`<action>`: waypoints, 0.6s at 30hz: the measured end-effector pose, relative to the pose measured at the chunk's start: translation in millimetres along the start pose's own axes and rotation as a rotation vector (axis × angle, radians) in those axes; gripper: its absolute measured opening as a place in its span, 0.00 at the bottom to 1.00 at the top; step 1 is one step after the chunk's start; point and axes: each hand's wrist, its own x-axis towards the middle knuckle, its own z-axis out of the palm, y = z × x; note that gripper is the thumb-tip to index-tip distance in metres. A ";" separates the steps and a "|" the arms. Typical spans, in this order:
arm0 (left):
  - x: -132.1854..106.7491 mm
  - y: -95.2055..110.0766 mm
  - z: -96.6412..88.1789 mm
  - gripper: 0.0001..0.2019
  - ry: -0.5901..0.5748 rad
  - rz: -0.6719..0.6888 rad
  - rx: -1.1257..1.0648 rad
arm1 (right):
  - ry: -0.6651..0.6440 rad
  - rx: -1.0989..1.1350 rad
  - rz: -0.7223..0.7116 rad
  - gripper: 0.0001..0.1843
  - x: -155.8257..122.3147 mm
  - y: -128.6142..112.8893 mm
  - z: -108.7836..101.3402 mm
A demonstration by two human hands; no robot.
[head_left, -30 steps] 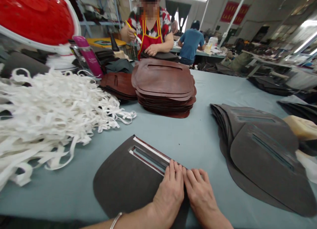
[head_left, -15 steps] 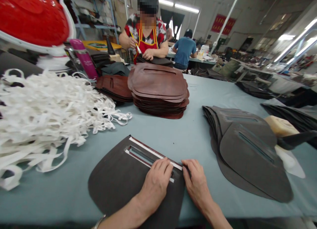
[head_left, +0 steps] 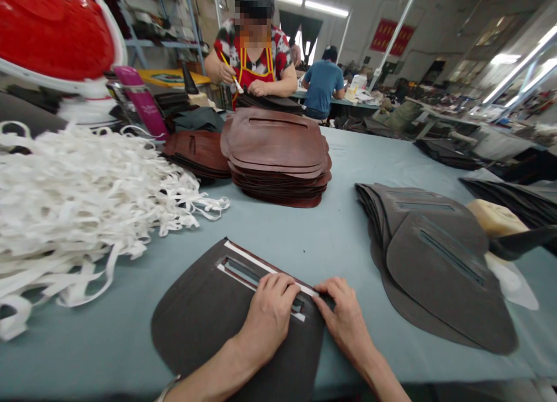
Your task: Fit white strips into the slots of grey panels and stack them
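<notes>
Both hands press flat, gripping nothing: the left hand (head_left: 268, 316) and right hand (head_left: 343, 316) pin white tape (head_left: 261, 267) beside the slot of 1 dark leather panel (head_left: 204, 315) on the table's near edge. Farther off lie grey panels (head_left: 435, 263), loose white strips (head_left: 78, 193) and a brown stack (head_left: 276, 152), all seemingly within reach.

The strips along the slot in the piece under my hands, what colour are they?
White strips, on the dark grey-brown piece; head view.

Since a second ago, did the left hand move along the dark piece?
Yes. The left hand has slid left along the white strip beside the slot of the dark leather piece, away from its right edge.
</notes>
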 end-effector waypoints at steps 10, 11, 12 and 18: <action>4.8 -11.0 -10.3 0.14 0.076 -0.065 0.110 | 0.011 0.075 0.102 0.06 8.0 5.7 -2.9; 9.2 -14.3 -13.5 0.13 0.053 -0.067 0.125 | 0.034 0.098 0.123 0.07 10.1 7.4 -1.2; 14.4 -17.9 -16.3 0.10 0.025 -0.061 0.140 | 0.056 0.123 0.147 0.07 12.7 9.1 0.5; 48.5 -34.1 -20.1 0.09 -0.054 -0.022 0.222 | 0.205 0.316 0.322 0.13 30.8 17.6 4.1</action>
